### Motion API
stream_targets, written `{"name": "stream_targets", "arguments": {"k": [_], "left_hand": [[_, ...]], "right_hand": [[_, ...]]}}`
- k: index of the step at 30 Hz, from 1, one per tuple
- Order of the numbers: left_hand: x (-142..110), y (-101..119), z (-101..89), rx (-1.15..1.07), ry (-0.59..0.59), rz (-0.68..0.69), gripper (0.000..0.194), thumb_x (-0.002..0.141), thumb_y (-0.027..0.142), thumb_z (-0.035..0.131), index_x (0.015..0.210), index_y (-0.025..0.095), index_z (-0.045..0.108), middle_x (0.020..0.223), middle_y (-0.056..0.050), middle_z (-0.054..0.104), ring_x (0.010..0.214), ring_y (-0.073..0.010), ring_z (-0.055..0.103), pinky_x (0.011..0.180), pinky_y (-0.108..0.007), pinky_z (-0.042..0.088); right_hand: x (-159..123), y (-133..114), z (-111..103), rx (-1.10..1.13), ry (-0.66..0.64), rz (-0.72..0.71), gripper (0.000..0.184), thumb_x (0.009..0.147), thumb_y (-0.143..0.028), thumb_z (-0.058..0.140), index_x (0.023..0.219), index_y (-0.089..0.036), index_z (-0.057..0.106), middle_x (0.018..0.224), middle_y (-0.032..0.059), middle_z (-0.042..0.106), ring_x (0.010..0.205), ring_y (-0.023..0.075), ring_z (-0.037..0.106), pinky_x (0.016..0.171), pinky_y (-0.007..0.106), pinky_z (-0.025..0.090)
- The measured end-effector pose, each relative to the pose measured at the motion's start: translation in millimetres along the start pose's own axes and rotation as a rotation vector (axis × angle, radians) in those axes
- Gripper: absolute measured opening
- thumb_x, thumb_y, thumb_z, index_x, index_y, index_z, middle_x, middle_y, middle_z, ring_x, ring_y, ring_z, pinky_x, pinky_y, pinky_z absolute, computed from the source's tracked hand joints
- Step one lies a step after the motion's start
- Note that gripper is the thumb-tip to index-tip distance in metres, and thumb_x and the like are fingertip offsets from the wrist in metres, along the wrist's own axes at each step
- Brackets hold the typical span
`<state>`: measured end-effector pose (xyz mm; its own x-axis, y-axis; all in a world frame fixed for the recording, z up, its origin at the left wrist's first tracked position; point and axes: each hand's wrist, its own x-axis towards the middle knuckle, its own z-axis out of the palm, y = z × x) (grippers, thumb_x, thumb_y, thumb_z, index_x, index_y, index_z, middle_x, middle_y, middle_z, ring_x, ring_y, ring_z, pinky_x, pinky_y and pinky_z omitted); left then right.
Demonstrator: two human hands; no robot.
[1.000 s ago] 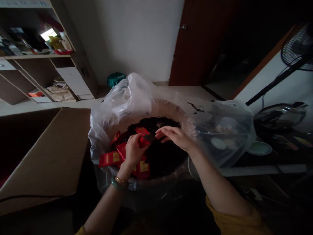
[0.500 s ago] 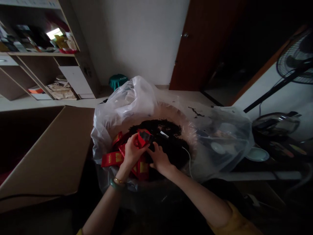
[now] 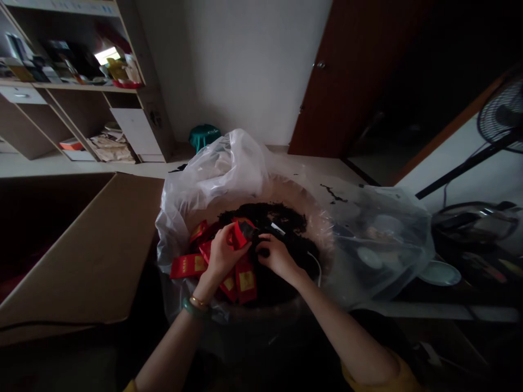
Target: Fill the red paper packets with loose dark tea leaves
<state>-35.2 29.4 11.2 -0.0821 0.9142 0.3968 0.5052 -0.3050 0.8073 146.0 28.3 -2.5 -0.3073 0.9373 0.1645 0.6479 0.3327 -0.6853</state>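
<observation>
Gripping the held packet (image 3: 237, 237), a small red one, between thumb and fingers, my left hand (image 3: 220, 255) has it above the left half of the basin (image 3: 281, 190), inside the rim. Its dark mouth gapes toward the far right, and what I can make out of its long axis runs from my left palm up and across toward my other hand; the lower end is hidden by my grip.

Just right of that mouth is my right hand (image 3: 278, 258), fingers curled and thumb bent in, fingertips turned back toward the packet. I cannot tell whether they pinch anything or touch the packet's edge. The left is the nearer hand, wrapped about it; the right lies only a narrow way off.

Below my fingers, dark loose leaves (image 3: 261, 210) heap across the basin from its middle to the right. More red packets (image 3: 247, 280) crowd the left and near-left edge, and a pale strip (image 3: 278, 228) lies beyond my right fingers. A white cord (image 3: 317, 267) curves by the right rim. Clear plastic (image 3: 241, 163) drapes over the far-left edge, and a cardboard box (image 3: 90, 245) stands left of everything.
</observation>
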Motion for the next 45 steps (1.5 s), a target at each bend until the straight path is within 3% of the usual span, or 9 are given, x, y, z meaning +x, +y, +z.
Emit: {"name": "stream_targets", "arguments": {"k": [8, 15, 21, 25, 28, 31, 34, 39, 45], "left_hand": [[1, -8, 2.1, -0.014, -0.014, 0.057, 0.051, 0.062, 0.029, 0.077, 0.109, 0.018, 0.059, 0.096, -0.006, 0.068, 0.083, -0.0200, 0.063, 0.074, -0.032, 0.052], [8, -3, 14.9, -0.002, -0.019, 0.064, 0.055, 0.061, 0.028, 0.078, 0.112, 0.020, 0.059, 0.098, -0.006, 0.067, 0.086, -0.0209, 0.063, 0.077, -0.034, 0.052], [11, -5, 27.4, -0.064, -0.025, 0.009, 0.057, 0.061, 0.030, 0.078, 0.113, 0.019, 0.058, 0.099, -0.006, 0.067, 0.086, -0.0205, 0.063, 0.079, -0.036, 0.051], [9, -10, 32.8, -0.098, -0.040, -0.021, 0.057, 0.059, 0.028, 0.079, 0.111, 0.020, 0.057, 0.098, -0.006, 0.066, 0.085, -0.0197, 0.063, 0.077, -0.035, 0.051], [9, -9, 33.7, -0.106, -0.032, -0.032, 0.054, 0.059, 0.028, 0.078, 0.108, 0.020, 0.057, 0.096, -0.005, 0.066, 0.083, -0.0191, 0.062, 0.075, -0.033, 0.050], [9, -5, 33.1, -0.084, -0.027, -0.040, 0.051, 0.060, 0.032, 0.078, 0.105, 0.019, 0.056, 0.091, -0.004, 0.064, 0.079, -0.0178, 0.061, 0.071, -0.032, 0.049], [9, 0, 32.2, -0.062, -0.041, -0.044, 0.051, 0.060, 0.034, 0.078, 0.103, 0.019, 0.055, 0.087, -0.003, 0.063, 0.075, -0.0171, 0.059, 0.069, -0.031, 0.049], [8, 1, 29.6, -0.169, -0.152, -0.053, 0.054, 0.061, 0.035, 0.077, 0.107, 0.019, 0.053, 0.090, -0.003, 0.064, 0.078, -0.0170, 0.061, 0.069, -0.030, 0.050], [13, -6, 21.8, -0.427, -0.216, -0.083, 0.045, 0.066, 0.034, 0.074, 0.102, 0.017, 0.054, 0.093, -0.004, 0.066, 0.084, -0.0163, 0.064, 0.077, -0.030, 0.051]], "right_hand": [[19, -9, -38, 0.210, 0.101, 0.002, 0.012, 0.065, -0.012, 0.063, 0.074, -0.019, 0.069, 0.104, 0.0081, 0.070, 0.101, 0.0223, 0.064, 0.096, 0.039, 0.043], [42, -64, -95, 0.245, 0.135, -0.178, 0.008, 0.070, -0.020, 0.065, 0.077, -0.020, 0.069, 0.111, 0.0061, 0.067, 0.106, 0.0205, 0.061, 0.100, 0.037, 0.039], [50, -74, -86, 0.069, 0.044, -0.227, 0.010, 0.067, -0.013, 0.068, 0.074, -0.020, 0.071, 0.106, 0.0063, 0.066, 0.101, 0.0199, 0.063, 0.096, 0.037, 0.043], [47, -69, -79, -0.015, 0.074, -0.223, 0.029, 0.066, -0.011, 0.071, 0.093, -0.022, 0.071, 0.113, 0.0060, 0.061, 0.104, 0.0200, 0.060, 0.096, 0.037, 0.045], [46, -67, -77, 0.005, 0.088, -0.152, 0.045, 0.065, -0.009, 0.070, 0.108, -0.021, 0.065, 0.116, 0.0076, 0.055, 0.087, 0.0151, 0.063, 0.080, 0.030, 0.052], [46, -68, -76, -0.011, 0.075, -0.149, 0.038, 0.068, -0.005, 0.064, 0.103, -0.020, 0.066, 0.102, 0.0045, 0.059, 0.074, 0.0117, 0.062, 0.070, 0.026, 0.052], [47, -70, -73, -0.170, 0.047, -0.184, 0.029, 0.071, -0.002, 0.060, 0.091, -0.021, 0.068, 0.082, 0.0010, 0.064, 0.077, 0.0147, 0.060, 0.075, 0.028, 0.048], [49, -74, -65, -0.369, -0.034, -0.093, 0.022, 0.077, -0.009, 0.060, 0.092, -0.022, 0.067, 0.078, 0.0040, 0.067, 0.082, 0.0198, 0.060, 0.074, 0.030, 0.045], [49, -61, -74, 0.009, -0.074, -0.137, 0.027, 0.082, -0.009, 0.053, 0.102, -0.023, 0.062, 0.092, 0.0019, 0.070, 0.090, 0.0159, 0.064, 0.080, 0.029, 0.048]]}}
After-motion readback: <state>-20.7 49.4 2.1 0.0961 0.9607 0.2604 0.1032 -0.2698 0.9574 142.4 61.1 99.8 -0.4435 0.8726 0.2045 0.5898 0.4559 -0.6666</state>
